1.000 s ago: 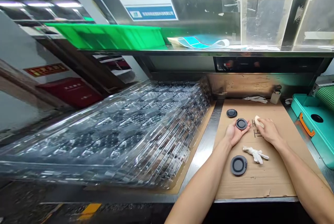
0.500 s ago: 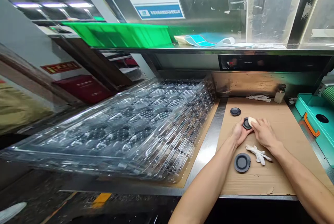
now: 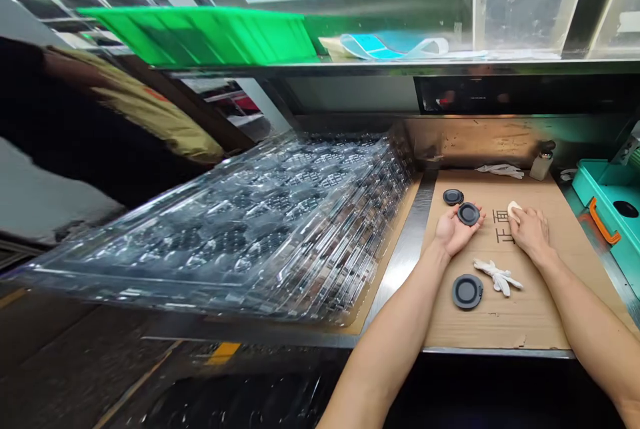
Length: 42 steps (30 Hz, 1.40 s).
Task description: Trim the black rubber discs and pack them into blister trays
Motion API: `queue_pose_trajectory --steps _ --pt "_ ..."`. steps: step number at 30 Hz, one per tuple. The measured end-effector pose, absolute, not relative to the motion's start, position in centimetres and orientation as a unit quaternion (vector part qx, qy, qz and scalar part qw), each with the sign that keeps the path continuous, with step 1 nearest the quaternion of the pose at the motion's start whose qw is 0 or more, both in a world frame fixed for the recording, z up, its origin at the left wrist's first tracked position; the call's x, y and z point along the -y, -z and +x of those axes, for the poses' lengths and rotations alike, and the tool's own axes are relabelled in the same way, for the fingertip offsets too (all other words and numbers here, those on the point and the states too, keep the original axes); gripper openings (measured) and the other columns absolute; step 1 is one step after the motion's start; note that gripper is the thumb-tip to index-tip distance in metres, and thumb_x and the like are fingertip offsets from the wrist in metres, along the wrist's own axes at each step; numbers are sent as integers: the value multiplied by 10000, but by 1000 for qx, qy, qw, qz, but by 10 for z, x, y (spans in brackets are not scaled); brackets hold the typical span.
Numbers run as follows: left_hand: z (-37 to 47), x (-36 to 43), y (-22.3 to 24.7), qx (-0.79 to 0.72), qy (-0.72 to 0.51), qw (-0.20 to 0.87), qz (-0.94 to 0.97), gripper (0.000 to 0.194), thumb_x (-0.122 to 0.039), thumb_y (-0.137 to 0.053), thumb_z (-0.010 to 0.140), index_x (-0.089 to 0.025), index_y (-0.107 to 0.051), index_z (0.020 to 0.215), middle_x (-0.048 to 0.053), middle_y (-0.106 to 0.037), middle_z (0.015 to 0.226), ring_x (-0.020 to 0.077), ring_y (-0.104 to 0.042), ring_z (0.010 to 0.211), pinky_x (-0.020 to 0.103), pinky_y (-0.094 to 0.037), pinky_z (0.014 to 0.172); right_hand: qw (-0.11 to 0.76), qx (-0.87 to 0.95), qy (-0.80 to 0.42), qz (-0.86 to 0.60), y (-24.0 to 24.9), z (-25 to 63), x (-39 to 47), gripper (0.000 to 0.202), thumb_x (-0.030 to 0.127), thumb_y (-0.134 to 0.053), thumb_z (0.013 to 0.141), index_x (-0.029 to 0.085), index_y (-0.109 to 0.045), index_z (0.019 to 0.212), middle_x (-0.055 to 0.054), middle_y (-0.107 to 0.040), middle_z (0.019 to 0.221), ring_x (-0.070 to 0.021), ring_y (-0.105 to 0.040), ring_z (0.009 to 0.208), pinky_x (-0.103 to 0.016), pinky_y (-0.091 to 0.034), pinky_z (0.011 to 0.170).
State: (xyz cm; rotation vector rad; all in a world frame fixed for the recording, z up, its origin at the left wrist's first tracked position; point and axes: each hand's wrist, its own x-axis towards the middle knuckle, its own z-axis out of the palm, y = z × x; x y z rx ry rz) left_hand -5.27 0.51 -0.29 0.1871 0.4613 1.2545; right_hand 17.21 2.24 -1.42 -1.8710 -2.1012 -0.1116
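Note:
My left hand (image 3: 454, 232), palm up, holds a dark grey round disc (image 3: 469, 214) on its fingers, over the cardboard sheet (image 3: 555, 309). To its right, my right hand (image 3: 531, 232) is closed on a small cream-white wiping pad (image 3: 513, 207), held apart from the disc. A second dark disc (image 3: 453, 197) lies just behind my left hand. Nearer the front edge is a larger dark grey disc (image 3: 467, 291), with a recessed centre and a small tab on its right. Beside that one lies a crumpled white glove (image 3: 498, 276).
On the left rises a stack of clear moulded plastic trays (image 3: 240, 229). A teal box (image 3: 613, 205) with an orange latch stands right, a small bottle (image 3: 543, 161) at the back. A shelf overhead carries a green bin (image 3: 210, 35). Another person's dark sleeve (image 3: 75, 115) shows far left.
My right hand has drawn the pad away from the disc to the right, uncovering black writing on the cardboard. My left hand still holds the disc. A person has come into view at left.

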Motion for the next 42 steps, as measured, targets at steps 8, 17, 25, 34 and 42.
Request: queue_pose_trajectory --steps 8,17,25,34,42 --pt "-57 3 -13 -172 -573 800 57 695 -596 -279 1064 -22 -598 1291 213 -723 1102 175 -763 836 199 -633 666 139 735 42 -662 11 167 -19 368 387 -483 1011 241 -685 1281 -156 -615 1320 -341 -504 1154 -428 -380 929" --pt "-57 3 -11 -198 -589 781 64 690 -565 -270 1077 -4 -598 1310 229 -729 1135 160 -759 821 178 -615 669 -2 842 -357 -403 -31 151 16 370 557 -686 854 194 -712 925 -19 -701 823 -156 -580 708 -250 -396 627" --pt "-62 8 -15 -203 -560 787 164 521 -492 -350 1079 -107 -650 1261 188 -711 1242 225 -739 1028 289 -612 808 40 798 -140 -584 -27 157 5 229 362 -551 945 194 -699 894 -85 -733 881 -209 -665 793 -278 -444 689" --pt "-34 51 -26 -433 -599 234 632 983 -429 -920 708 -203 -405 1514 151 -669 1332 257 -651 1244 429 -487 1122 61 778 50 -623 -6 151 -2 281 266 -478 986 182 -666 1177 -141 -643 1234 -287 -598 1146 -352 -460 911" --pt "-30 101 -33 -474 -541 10 694 986 -399 -860 808 -229 -241 1557 142 -671 1312 249 -654 1250 418 -522 1094 74 784 45 -614 -5 157 -8 297 287 -467 990 177 -657 1190 -144 -644 1208 -287 -607 1113 -347 -468 860"
